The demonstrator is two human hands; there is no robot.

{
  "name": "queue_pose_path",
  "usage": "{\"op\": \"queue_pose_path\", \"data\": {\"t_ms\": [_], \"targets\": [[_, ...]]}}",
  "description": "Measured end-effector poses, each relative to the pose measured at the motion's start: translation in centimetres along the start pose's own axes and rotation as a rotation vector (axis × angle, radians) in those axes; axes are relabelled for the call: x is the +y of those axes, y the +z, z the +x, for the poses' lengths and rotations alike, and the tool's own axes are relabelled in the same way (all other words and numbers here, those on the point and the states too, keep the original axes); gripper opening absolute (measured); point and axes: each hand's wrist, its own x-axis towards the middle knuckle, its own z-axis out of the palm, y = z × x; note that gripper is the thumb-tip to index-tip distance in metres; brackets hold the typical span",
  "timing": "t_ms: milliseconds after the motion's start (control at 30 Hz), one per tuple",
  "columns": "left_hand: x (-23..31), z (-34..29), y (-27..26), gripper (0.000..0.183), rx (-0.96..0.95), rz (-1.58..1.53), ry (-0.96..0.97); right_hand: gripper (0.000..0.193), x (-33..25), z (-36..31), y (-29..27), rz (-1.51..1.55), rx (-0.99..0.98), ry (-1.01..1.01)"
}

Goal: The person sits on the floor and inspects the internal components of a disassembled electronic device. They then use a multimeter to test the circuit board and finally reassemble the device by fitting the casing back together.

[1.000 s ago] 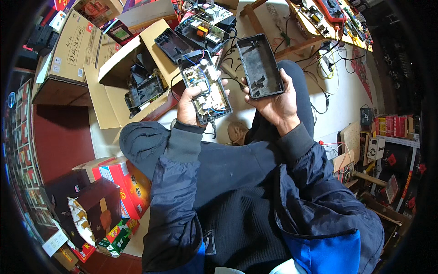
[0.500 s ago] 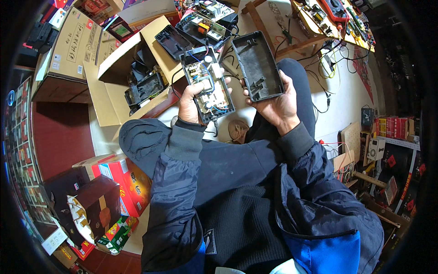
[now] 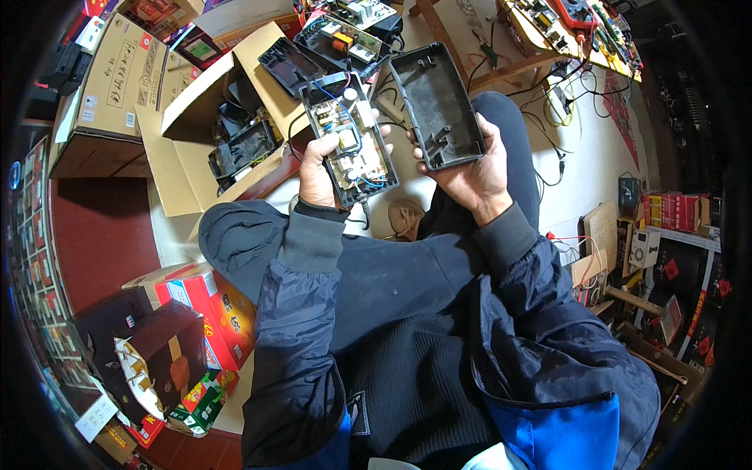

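My left hand (image 3: 318,174) is closed on an opened power supply (image 3: 362,163): a black case half with a circuit board, blue wires and components facing up. Its thumb lies over the board's left side, and the fingertips show past the right edge. A black cable (image 3: 365,211) leaves the lower end. My right hand (image 3: 479,177) grips a black plastic cover (image 3: 439,106), its hollow inside turned up, thumb on the right rim and fingers beneath. The two halves are held side by side, a narrow gap between them.
Beyond my left hand stands an open cardboard box (image 3: 174,176) with black case parts (image 3: 244,153). Another opened device with a board (image 3: 345,43) lies behind. At far right a wooden table (image 3: 540,39) carries a red multimeter (image 3: 577,14). Loose cables (image 3: 548,129) run across the floor.
Both held parts sit slightly further left and higher in view, as do the boxes behind them. Each hand keeps its grip.
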Motion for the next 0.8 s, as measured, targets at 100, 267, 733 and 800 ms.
{"op": "queue_pose_path", "data": {"t_ms": [100,267,733,800], "targets": [[-0.02,0.04,0.01,0.080,0.003,-0.009,-0.002,0.065,-0.04,-0.05,0.06,-0.002,-0.050,0.013],[0.05,0.04,-0.04,0.080,0.005,-0.003,-0.004,0.066,-0.07,0.01,-0.09,-0.002,-0.039,0.018],[-0.06,0.13,-0.43,0.080,-0.001,-0.032,-0.010,0.067,0.04,-0.05,0.16,0.008,0.042,0.004],[-0.03,0.11,-0.43,0.081,0.009,-0.032,-0.015,0.071,0.13,-0.04,0.22,-0.028,0.077,-0.010]]}}
